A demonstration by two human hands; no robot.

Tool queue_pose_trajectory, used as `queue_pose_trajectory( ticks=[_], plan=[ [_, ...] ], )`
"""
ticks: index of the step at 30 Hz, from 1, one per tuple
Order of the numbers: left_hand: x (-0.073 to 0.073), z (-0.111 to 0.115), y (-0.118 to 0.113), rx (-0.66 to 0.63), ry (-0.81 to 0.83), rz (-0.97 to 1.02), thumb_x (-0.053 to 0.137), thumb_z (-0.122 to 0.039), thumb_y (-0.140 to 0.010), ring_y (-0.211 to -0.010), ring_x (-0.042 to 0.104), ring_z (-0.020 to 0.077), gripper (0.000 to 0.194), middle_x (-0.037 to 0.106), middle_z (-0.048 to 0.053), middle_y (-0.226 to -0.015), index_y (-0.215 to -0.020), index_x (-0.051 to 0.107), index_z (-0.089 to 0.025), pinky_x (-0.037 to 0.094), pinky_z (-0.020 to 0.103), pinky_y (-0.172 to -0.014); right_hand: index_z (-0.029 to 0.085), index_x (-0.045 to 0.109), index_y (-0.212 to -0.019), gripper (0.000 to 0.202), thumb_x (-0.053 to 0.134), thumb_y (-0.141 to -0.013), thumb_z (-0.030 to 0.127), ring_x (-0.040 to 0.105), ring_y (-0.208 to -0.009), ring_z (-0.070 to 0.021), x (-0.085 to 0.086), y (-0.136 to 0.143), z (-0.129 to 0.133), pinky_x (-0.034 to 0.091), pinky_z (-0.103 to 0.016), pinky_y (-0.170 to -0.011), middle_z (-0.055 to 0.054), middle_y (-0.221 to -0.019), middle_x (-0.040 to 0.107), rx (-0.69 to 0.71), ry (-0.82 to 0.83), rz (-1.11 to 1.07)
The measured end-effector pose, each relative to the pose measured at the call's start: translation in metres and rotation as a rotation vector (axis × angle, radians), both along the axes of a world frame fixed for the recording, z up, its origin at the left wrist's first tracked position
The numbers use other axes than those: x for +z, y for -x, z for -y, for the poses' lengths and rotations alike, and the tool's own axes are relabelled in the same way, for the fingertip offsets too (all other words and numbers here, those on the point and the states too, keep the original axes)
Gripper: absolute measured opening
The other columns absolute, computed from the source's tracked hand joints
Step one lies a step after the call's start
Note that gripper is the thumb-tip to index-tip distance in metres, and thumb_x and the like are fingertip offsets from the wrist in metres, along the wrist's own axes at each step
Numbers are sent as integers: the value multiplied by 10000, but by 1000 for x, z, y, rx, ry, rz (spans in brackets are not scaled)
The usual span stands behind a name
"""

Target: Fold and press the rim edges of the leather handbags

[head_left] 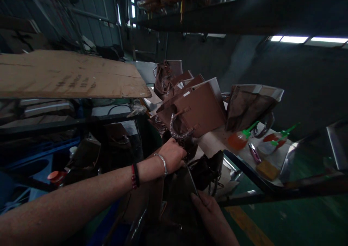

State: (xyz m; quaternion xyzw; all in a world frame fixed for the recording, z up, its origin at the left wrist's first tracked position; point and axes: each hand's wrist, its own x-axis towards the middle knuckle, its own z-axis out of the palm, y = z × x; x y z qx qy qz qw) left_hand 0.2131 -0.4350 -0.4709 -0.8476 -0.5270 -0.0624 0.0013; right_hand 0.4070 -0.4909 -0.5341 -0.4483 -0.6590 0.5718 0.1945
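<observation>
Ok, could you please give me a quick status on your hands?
Left hand gripping dark bag at top. Right hand on its lower edge. Brown handbags crowd behind.

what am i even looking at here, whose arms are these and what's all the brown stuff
One picture, taken by a camera worn on a person's head, looking down at their own bare arms. The left hand, with a bangle and bands on the wrist, grips the top of a dark bag; the right hand holds that bag's lower edge. Behind stand brown handbags on a worktable, beside squeeze bottles with green caps. A cardboard sheet lies on a shelf to the left.
</observation>
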Motion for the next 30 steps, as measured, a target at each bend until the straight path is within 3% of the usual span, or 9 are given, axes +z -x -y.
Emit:
queue_pose_trajectory(
  ticks=[8,15,22,26,30],
  plan=[
    [2,0,-2,-36,-35,-19,578,-317,-691,-699,561,196,167,636,52,-685,-649,582,-155,359,312,-720,130,581,-900,418,398,-790,489,540,-813,-210,1,1,-3,424,-273,-731,-56,-826,612,29,52,-45],
    [-1,0,0,-76,-51,-3,583,-313,-699,-703,570,201,205,623,26,-712,-872,552,-208,373,317,-671,129,594,-916,437,413,-778,502,532,-839,-215,3,1,-4,405,-290,-780,-68,-868,613,41,34,-57],
    [-5,-6,4,-112,91,-28,546,-322,-715,-707,580,173,94,645,-13,-703,-729,627,-276,364,283,-642,119,586,-945,473,404,-776,522,539,-813,-206,7,2,-3,416,-274,-748,-66,-846,617,55,79,-49],
    [2,-8,5,-126,151,-4,563,-311,-704,-702,589,172,90,661,-15,-691,-733,640,-278,366,276,-652,112,571,-953,492,362,-792,527,532,-858,-201,1,1,-2,398,-262,-781,-84,-910,610,57,-16,10],
    [5,-13,5,-146,191,17,581,-312,-687,-697,594,167,81,668,-18,-710,-726,649,-289,369,253,-621,108,555,-938,539,294,-791,556,545,-864,-208,-13,-1,-4,400,-251,-750,-124,-926,607,-15,-144,219]
  ],
)
